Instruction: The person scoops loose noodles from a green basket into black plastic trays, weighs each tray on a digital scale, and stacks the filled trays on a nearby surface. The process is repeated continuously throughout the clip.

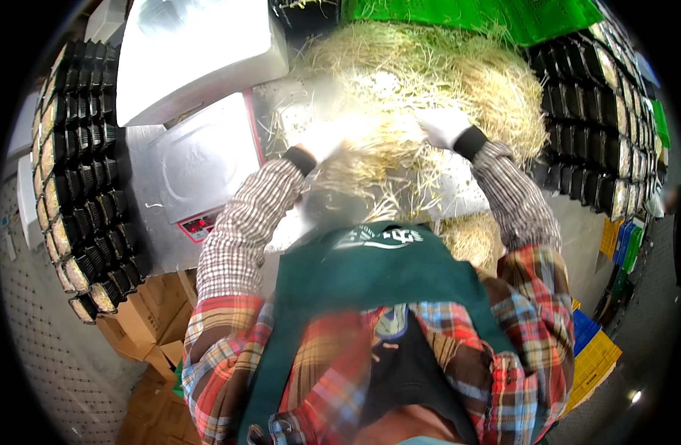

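A large heap of pale bean sprouts (485,83) covers the metal work table (146,206) in front of me. My left hand (321,142), in a white glove, is at the left side of the heap; glare blurs its fingers. My right hand (445,127), also white-gloved, touches the sprouts further right, its fingertips among the strands. Whether either hand grips any sprouts cannot be told. Left of my left hand lies a flat metal-topped scale (207,158) with a lit red display. More sprouts (471,239) lie close to my apron on the right.
A white foam box (193,61) stands behind the scale. Stacks of filled black plastic trays rise at the left (87,161) and right (588,122). A green crate (474,16) borders the heap's far side. Cardboard boxes (151,311) are below left, yellow crates (593,361) below right.
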A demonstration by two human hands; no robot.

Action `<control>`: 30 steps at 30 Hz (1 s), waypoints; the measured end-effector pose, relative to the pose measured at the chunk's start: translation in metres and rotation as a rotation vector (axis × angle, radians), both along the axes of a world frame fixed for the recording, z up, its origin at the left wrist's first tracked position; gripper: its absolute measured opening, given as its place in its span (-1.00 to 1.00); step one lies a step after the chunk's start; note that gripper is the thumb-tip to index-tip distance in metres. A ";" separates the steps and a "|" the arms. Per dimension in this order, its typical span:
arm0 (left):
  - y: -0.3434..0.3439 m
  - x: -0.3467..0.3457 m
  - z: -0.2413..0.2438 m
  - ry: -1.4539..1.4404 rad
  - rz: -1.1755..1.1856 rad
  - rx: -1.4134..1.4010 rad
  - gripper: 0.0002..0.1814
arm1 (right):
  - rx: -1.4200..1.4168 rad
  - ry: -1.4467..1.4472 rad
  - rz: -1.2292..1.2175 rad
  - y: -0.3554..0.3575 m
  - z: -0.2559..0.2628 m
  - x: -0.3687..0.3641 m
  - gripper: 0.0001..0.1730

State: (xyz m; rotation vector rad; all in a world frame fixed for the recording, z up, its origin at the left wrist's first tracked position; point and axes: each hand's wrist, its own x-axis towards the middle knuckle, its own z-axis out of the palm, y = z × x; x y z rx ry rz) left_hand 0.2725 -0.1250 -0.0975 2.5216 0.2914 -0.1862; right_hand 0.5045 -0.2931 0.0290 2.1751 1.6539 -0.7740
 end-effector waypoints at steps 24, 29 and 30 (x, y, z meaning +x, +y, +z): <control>-0.087 -0.087 -0.011 -0.099 1.113 -1.470 -0.74 | 0.314 0.163 -0.015 0.093 -0.083 -0.065 0.42; -0.072 -0.093 -0.109 0.077 1.159 -1.927 -0.80 | 0.408 0.141 0.059 0.056 -0.029 -0.141 0.43; -0.093 -0.063 -0.049 -0.170 1.260 -1.628 -0.80 | 0.442 0.071 0.024 0.042 -0.044 -0.149 0.42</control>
